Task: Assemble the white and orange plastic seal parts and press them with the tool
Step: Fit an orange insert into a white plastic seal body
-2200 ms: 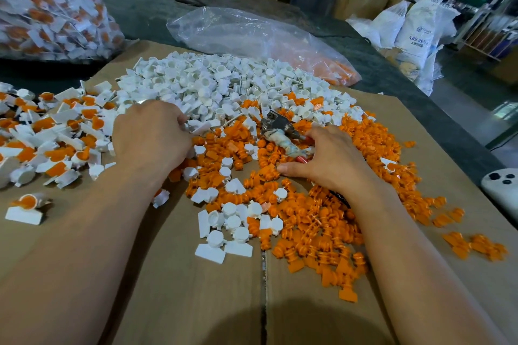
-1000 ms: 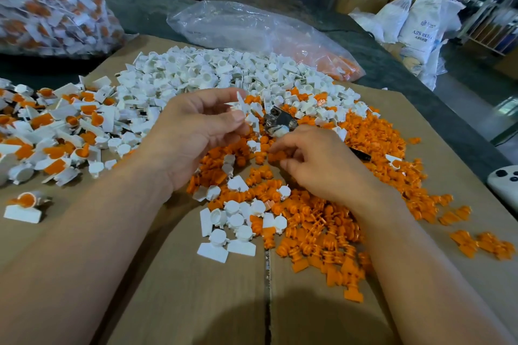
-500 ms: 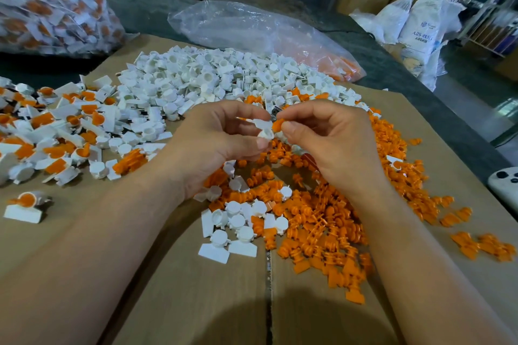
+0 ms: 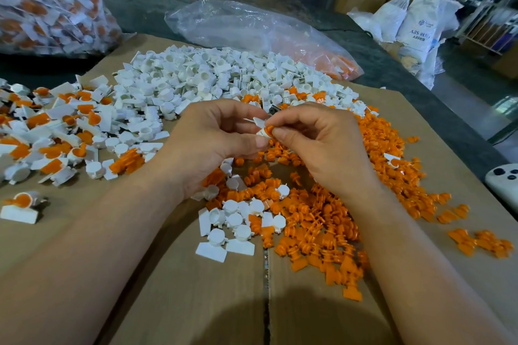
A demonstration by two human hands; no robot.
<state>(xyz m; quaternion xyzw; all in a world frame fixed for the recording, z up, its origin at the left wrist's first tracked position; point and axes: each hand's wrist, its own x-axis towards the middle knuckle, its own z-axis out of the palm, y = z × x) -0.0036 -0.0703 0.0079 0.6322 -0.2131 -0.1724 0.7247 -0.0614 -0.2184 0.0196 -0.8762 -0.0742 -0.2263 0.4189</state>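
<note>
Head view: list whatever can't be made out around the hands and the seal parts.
1. Head view: whether the orange part is fully seated in the white part; left hand and right hand fingers cover the joint.
2. Head view: the pressing tool; not identifiable behind the hands.
3. Head view: white device, cut by the right edge.

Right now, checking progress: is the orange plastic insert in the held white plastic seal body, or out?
At its mouth: orange plastic insert meets white plastic seal body, pinched between left hand and right hand. Seated: cannot tell.
</note>
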